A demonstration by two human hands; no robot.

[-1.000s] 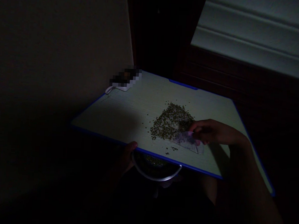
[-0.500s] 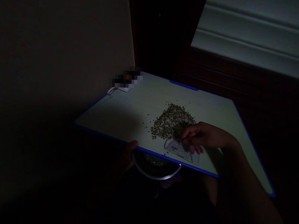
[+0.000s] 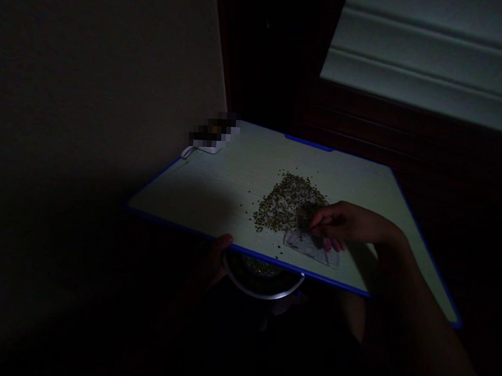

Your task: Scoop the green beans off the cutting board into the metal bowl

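Note:
My right hand [image 3: 337, 223] is closed on a clear plastic protractor [image 3: 309, 248], which lies low over the pale board [image 3: 191, 202] with its curved edge toward a heap of small greenish seeds [image 3: 290, 198]. Some fingertips are in shadow against the seeds. At the board's near edge, my left hand [image 3: 219, 253] has its thumb over the blue rim; its other fingers go down beside a round metal bowl [image 3: 266, 295] and are mostly hidden. The bowl sits under that edge, with more seeds [image 3: 257, 265] inside.
A white object with a cord loop [image 3: 211, 148], its top blurred out, lies at the board's far left corner. A wall [image 3: 114, 63] rises on the left. Pale slats [image 3: 426, 57] and dark wood stand behind. The room is very dark.
My right hand and the protractor have shifted slightly to the right and away from me. A few loose seeds now show near the protractor's left end. My left hand stays at the edge.

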